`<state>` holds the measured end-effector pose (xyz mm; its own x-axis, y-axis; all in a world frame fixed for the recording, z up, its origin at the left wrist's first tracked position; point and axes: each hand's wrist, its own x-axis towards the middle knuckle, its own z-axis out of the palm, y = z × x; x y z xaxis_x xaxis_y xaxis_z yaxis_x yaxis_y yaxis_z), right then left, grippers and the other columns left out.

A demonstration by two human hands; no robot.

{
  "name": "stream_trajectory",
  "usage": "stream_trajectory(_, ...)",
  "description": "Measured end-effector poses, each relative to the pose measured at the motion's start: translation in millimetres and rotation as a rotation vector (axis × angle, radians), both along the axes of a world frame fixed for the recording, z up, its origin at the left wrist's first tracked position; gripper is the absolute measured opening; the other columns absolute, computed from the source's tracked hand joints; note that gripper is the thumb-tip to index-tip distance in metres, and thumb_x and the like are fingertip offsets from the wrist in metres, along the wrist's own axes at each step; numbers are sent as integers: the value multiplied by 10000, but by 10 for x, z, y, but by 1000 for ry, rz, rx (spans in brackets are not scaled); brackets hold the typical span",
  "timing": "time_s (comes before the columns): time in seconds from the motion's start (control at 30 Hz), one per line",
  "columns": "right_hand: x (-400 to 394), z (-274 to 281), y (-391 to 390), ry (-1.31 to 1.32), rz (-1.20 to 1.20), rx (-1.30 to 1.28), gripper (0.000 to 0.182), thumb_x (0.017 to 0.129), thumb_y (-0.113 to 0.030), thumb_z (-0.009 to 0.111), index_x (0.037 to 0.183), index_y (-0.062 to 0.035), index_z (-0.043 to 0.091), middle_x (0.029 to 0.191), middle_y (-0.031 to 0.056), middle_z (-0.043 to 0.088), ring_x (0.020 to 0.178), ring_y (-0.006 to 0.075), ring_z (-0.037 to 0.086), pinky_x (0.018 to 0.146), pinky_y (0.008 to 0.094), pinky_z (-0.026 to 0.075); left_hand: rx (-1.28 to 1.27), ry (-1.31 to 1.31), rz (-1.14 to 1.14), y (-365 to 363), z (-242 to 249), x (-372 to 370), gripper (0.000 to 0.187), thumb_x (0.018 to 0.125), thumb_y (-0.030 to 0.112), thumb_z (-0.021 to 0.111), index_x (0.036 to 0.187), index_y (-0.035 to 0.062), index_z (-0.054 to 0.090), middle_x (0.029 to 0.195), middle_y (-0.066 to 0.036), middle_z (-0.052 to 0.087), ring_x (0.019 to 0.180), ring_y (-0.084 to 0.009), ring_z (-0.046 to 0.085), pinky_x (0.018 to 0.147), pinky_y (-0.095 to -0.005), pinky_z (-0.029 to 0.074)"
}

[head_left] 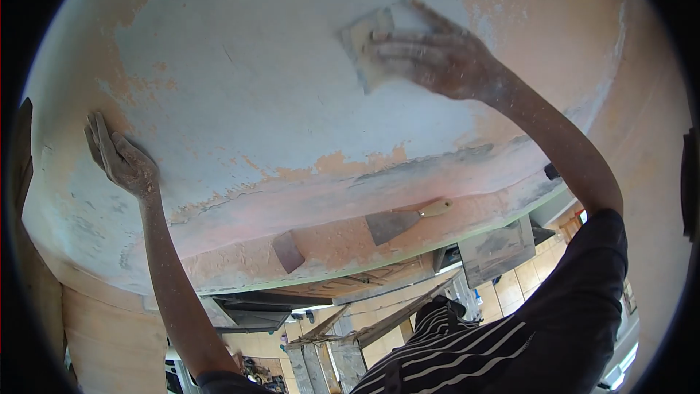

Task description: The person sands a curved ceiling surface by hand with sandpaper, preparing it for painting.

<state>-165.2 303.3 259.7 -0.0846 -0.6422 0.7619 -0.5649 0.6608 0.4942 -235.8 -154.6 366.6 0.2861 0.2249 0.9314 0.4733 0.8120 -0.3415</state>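
My right hand (430, 58) is pressed on a pale rectangular sanding pad (361, 47), which lies against a large curved surface (255, 73) patched in whitish grey and peach. Slight blur shows around the hand and pad. At the left, my left hand (122, 157) rests on the same surface, dusty, holding nothing, its fingers pointing up and slightly apart. Below, on the pinkish ledge, lie a putty knife (397, 224) with a light handle and a small dark square piece (289, 252).
Beneath the ledge stand a wooden trestle (328, 361) and a grey board (497, 252). Tiled floor (510, 292) shows far below. A dark wooden piece (23, 153) stands at the left edge.
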Motion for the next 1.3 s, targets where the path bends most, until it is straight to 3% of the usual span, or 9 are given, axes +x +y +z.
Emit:
stream_trajectory(0.07,-139,137,113,62,40,-282,402,865,-148,566,1256,-144,469,1317,4,486,1214,151,478,1101,430,319,2,1,0,13,20,-25,401,969,209,357,1265,-14,509,1310,-146,511,1259,-331,410,1050,-417,321)
stream_trajectory(0.23,673,-1046,-222,-220,-173,14,434,805,-119,637,1205,-218,501,1301,-56,491,1226,110,461,1146,401,252,22,-41,22,6,-31,12,414,974,230,352,1278,-10,497,1318,-149,500,1260,-335,404,1052,-422,322)
stream_trajectory(0.43,643,510,418,198,-261,-30,384,830,-194,621,1204,-211,533,1271,-47,527,1231,121,459,1125,414,292,-9,-3,35,24,18,14,417,977,237,347,1282,-6,494,1324,-152,492,1257,-336,404,1052,-422,320)
stream_trajectory(0.53,572,-225,31,205,-347,-274,346,858,-218,610,1198,-218,546,1259,-67,533,1235,110,447,1120,380,303,-18,-13,39,9,-3,0,420,980,242,345,1283,-9,491,1323,-159,491,1254,-340,407,1050,-423,322)
stream_trajectory(0.63,729,-1427,-157,-388,-99,-29,271,839,-146,609,1100,-220,600,1257,-89,534,1239,82,442,1112,363,316,-23,-25,44,-40,-47,27,439,984,268,336,1289,-12,483,1329,-166,483,1258,-347,401,1052,-429,317)
stream_trajectory(0.8,643,-386,370,60,-222,27,301,868,-207,573,1168,-208,559,1294,-63,511,1229,97,450,1117,353,309,-26,8,71,-16,9,-17,472,989,304,328,1286,-33,476,1318,-185,487,1245,-359,418,1044,-451,326)
stream_trajectory(1.0,927,-1542,319,-224,-219,6,244,856,-211,596,1096,-182,561,1247,-64,536,1201,108,483,1114,368,319,-10,-72,53,-20,-10,10,484,987,325,314,1317,0,453,1358,-165,453,1282,-344,372,1063,-438,294)
stream_trajectory(1.17,828,120,820,149,-176,-95,355,828,-195,631,1170,-201,537,1269,-40,530,1205,113,480,1117,399,302,-31,-44,60,-67,12,-38,467,990,302,317,1317,-4,449,1363,-167,446,1285,-343,368,1064,-436,296)
stream_trajectory(1.3,777,-114,620,225,-321,-327,409,819,-213,643,1212,-200,529,1291,-25,520,1233,120,456,1126,413,271,-47,-38,57,-54,8,-10,469,995,301,302,1316,-7,449,1361,-169,447,1283,-343,370,1066,-439,293)
